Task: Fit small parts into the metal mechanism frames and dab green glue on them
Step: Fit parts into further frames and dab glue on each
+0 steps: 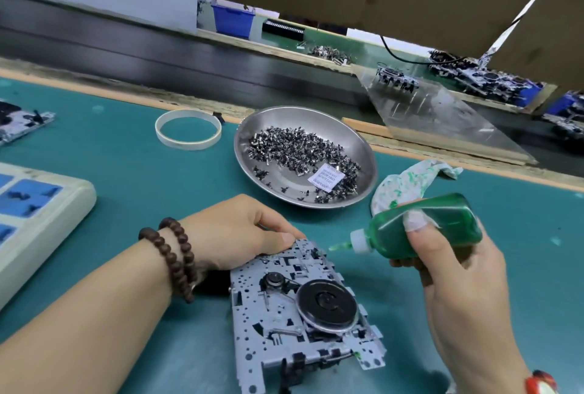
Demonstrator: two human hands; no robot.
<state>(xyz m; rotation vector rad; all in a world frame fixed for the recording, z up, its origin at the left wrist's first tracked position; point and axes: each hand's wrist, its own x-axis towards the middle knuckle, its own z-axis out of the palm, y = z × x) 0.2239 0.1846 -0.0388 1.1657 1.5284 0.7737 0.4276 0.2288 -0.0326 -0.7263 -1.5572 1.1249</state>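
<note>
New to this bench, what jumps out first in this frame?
Probably the green glue bottle, gripped in the right hand at mid-right, its nozzle aimed left toward the metal mechanism frame lying bottom centre. The left hand holds that frame's far edge. Behind them sits a steel dish heaped with small dark parts, with a green-stained rag to its right.

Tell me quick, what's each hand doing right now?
Left hand: gripping the metal mechanism frame at its top edge.
Right hand: holding the green glue bottle.
</note>
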